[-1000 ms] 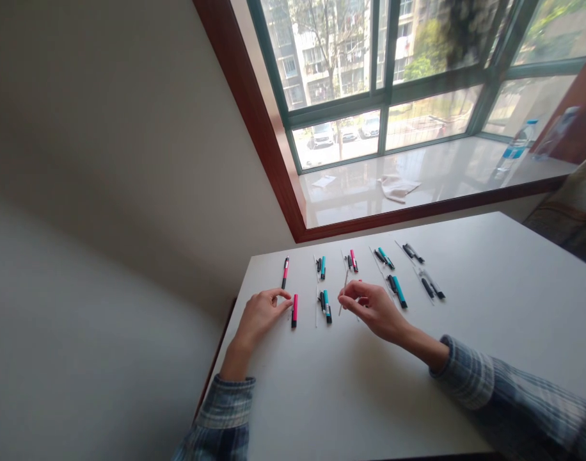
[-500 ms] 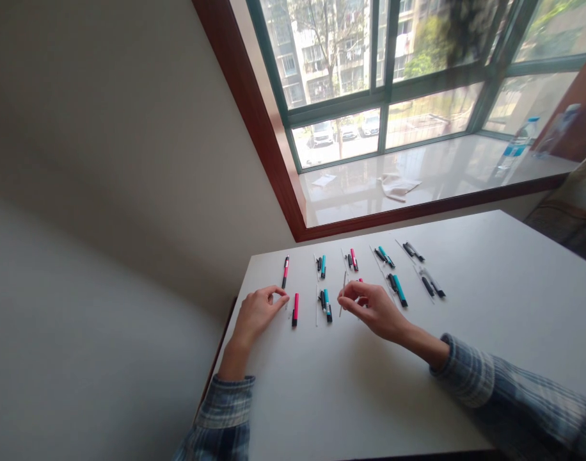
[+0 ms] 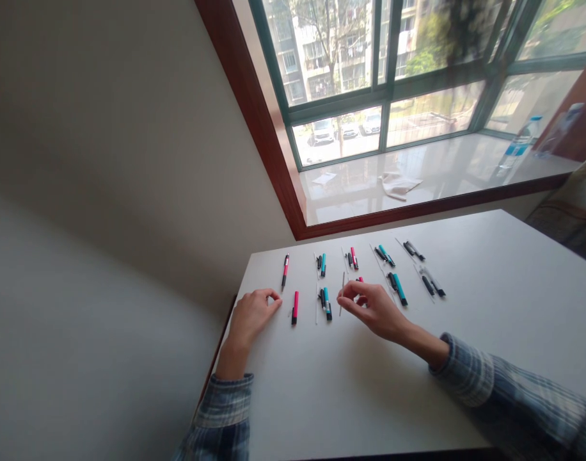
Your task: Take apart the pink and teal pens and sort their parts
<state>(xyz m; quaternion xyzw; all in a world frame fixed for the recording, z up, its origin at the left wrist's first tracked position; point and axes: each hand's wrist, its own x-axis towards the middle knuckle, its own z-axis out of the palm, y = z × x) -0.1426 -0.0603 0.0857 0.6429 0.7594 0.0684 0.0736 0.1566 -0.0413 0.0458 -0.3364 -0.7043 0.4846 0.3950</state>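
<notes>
Two rows of pen parts lie on a white table (image 3: 370,384). My right hand (image 3: 374,308) is closed in a pinch on a thin pen refill (image 3: 341,293) that stands slanted above the table; a pink part (image 3: 359,280) peeks out behind the fingers. Just left of it lie a teal and black pen (image 3: 326,303) and a pink pen (image 3: 295,307). My left hand (image 3: 253,314) rests on the table left of the pink pen, thumb and forefinger pinched together, apparently with nothing in them. An assembled pink and black pen (image 3: 285,269) lies in the far row.
More teal, pink and black pen parts (image 3: 397,289) lie to the right of my hand. Behind the table a glossy window sill (image 3: 418,179) carries a cloth and a water bottle (image 3: 516,150). The wall stands to the left, a patterned fabric (image 3: 576,205) at the right.
My left hand has drawn back left from the pink pen, leaving it lying on the table. My right hand with the refill has barely moved.
</notes>
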